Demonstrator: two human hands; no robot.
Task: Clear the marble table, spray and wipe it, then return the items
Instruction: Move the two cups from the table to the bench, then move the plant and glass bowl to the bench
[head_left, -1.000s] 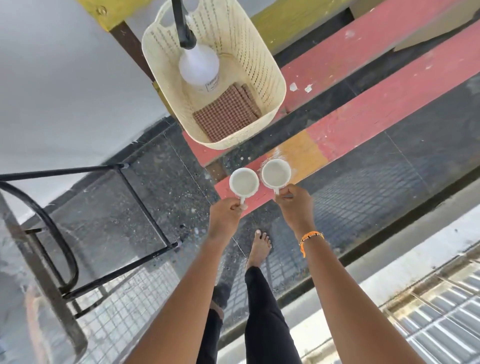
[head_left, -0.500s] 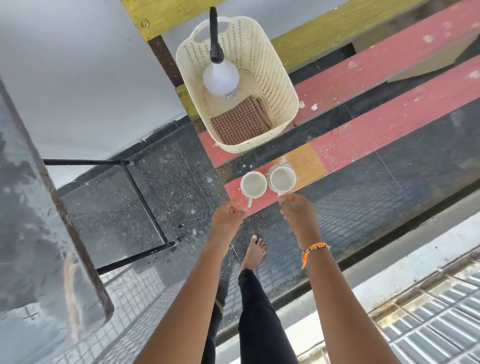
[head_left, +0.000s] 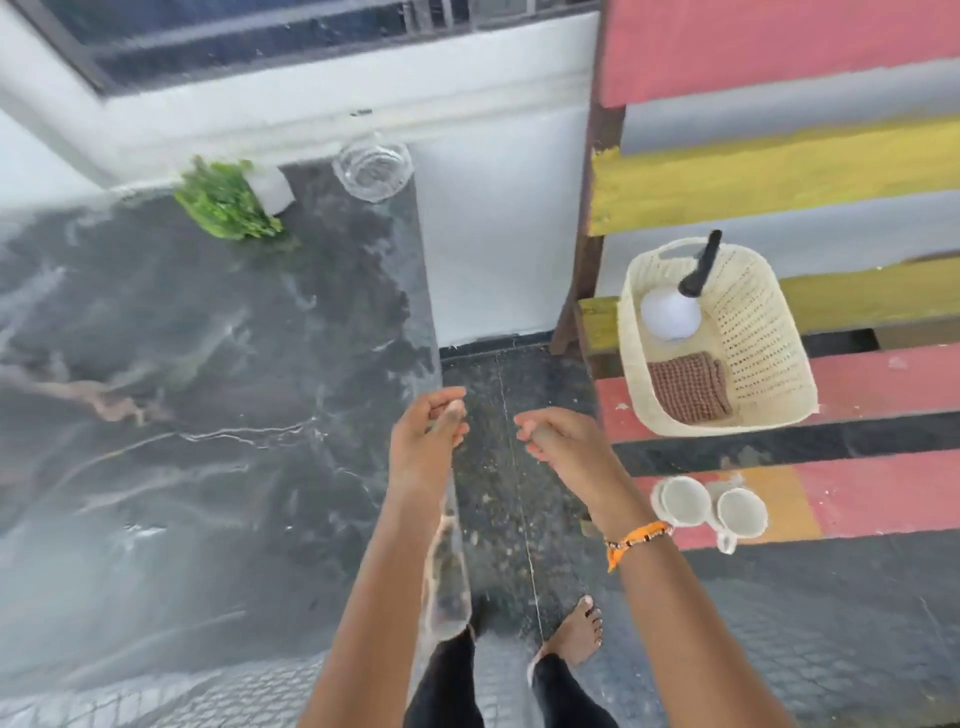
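Two items sit on the tabletop (head_left: 182, 389), both at the far edge: a glass bowl (head_left: 372, 165) at the far right corner, just beside the drop to the floor, and a green plant (head_left: 224, 203) in a white pot left of it. Two white cups (head_left: 709, 506) are parked on the red slat of the bench (head_left: 883, 488), touching or nearly so, close to its front edge. Basket (head_left: 753, 332) on the bench holds the spray bottle (head_left: 672, 312) and a checked cloth (head_left: 688, 387).

Left hand (head_left: 423, 441) and right hand (head_left: 558, 441): both empty, fingers loosely curled, hovering near the tabletop's right edge, gripping nothing.

My read: clearing is partway done; bowl and plant go next.

Risks:
- Bowl is clear glass at the corner. A careless reach or a nudge sideways probably sends it off the edge onto the tile floor. Feet are bare, so broken glass is a real hazard.
- Plant looks top-heavy over a small pot. Grabbing by the leaves likely tips it and dumps soil on the marble.
- Cups sit near the slat's edge with a gap behind. Setting more items down beside them could knock one off.
- Tabletop looks glossy; whether it is wet, cannot tell.
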